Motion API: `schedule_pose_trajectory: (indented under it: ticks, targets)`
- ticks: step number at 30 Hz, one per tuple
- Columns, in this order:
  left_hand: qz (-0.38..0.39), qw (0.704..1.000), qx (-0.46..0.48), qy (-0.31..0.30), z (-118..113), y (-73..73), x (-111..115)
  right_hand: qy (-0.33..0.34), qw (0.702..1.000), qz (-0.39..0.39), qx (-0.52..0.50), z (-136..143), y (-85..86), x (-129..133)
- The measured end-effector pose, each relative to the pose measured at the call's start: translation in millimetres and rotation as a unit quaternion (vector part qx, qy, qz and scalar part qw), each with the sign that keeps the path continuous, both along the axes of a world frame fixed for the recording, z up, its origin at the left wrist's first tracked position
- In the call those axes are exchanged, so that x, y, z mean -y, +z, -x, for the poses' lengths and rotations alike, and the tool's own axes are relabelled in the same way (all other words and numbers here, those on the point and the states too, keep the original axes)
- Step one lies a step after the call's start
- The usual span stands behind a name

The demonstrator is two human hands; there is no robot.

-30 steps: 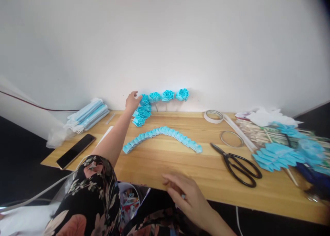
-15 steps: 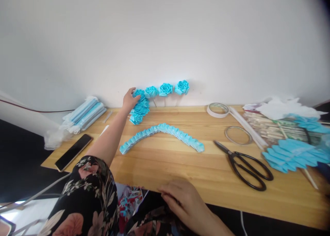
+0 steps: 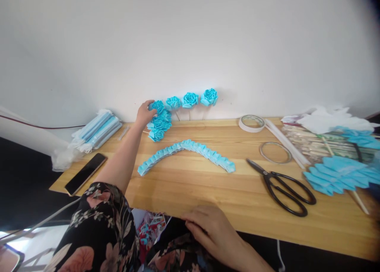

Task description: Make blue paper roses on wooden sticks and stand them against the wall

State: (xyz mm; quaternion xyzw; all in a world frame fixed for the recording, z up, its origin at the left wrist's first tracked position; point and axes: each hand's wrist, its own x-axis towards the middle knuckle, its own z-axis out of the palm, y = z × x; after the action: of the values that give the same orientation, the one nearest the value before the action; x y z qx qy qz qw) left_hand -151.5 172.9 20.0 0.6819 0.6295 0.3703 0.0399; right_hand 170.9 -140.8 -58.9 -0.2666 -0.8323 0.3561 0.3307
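At the back left of the table, my left hand is closed around the side of a blue folded flower. More blue flowers cluster just below it, touching or nearly so. A row of three blue flowers on sticks, among them this middle flower, leans against the wall to its right. My right hand lies relaxed over the front table edge, fingers loosely extended, holding nothing visible. Between the hands a pleated blue strip forms an arch on the wood.
Black scissors, a tape roll and a thin ring lie on the right. Beyond them are bundled sticks and pleated blue pieces. Stacked face masks and a phone occupy the left.
My left hand has shifted slightly left, and the flower at its fingers has moved left with it, apart from the row. My right hand stays at the edge.
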Motion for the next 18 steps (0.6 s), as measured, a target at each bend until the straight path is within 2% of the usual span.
schedule_pose_trajectory:
  ticks: [4,7,12,18]
  targets:
    - [0.022,1.0,0.005,0.013,-17.9,1.9,4.7,0.001,1.0,0.01,-0.001,-0.9,0.3,0.3]
    - [0.02,0.999,0.038,0.024,-20.4,4.4,4.1,0.002,1.0,0.025,0.009,-2.4,0.6,0.7]
    - [0.03,0.98,0.18,0.081,-0.6,9.7,1.8,0.011,0.999,0.032,0.011,-3.9,1.9,0.2]
    - [0.12,0.973,0.181,0.072,22.3,5.7,-0.2,0.018,0.999,0.04,-0.007,-4.9,2.8,0.0]
